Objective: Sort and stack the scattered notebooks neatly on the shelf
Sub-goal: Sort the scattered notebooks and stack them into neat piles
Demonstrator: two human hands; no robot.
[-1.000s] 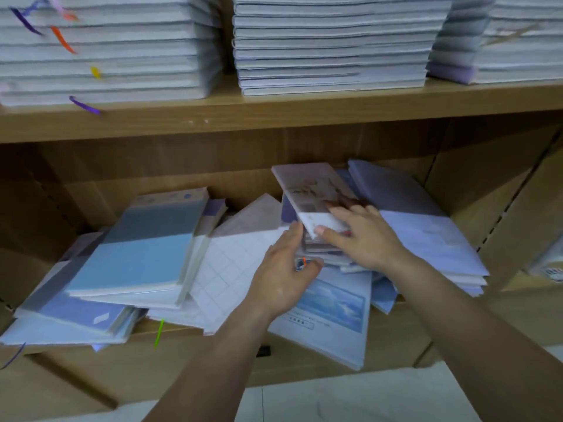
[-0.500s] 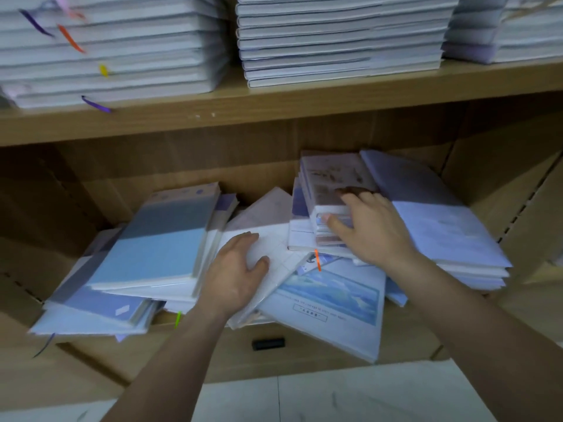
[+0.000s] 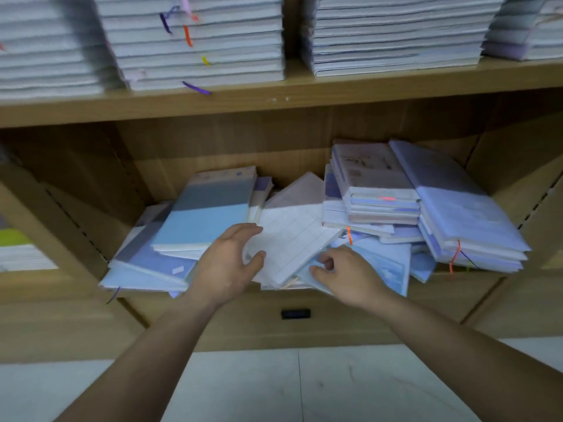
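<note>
Scattered notebooks lie on the lower wooden shelf (image 3: 359,303). A white grid-pattern notebook (image 3: 289,236) sits tilted in the middle. My left hand (image 3: 228,263) grips its left edge, thumb on top. My right hand (image 3: 344,275) pinches the near corner of a blue sky-print notebook (image 3: 387,266) beside the grid one. A light-blue and grey notebook (image 3: 210,214) tops a slanted pile at left. At right stand a small stack topped by a pinkish cover (image 3: 371,172) and a lavender stack (image 3: 463,208) leaning against it.
The upper shelf (image 3: 274,95) carries tall neat stacks of white notebooks (image 3: 198,41) with coloured ribbon markers. Wooden side panels (image 3: 515,166) close the compartment left and right. A small black tag (image 3: 295,314) sits on the shelf's front face. Pale floor tiles (image 3: 274,388) lie below.
My right hand left the small pinkish-topped stack and came down to the blue sky-print notebook. My left hand stayed on the white grid notebook. The view shifted slightly.
</note>
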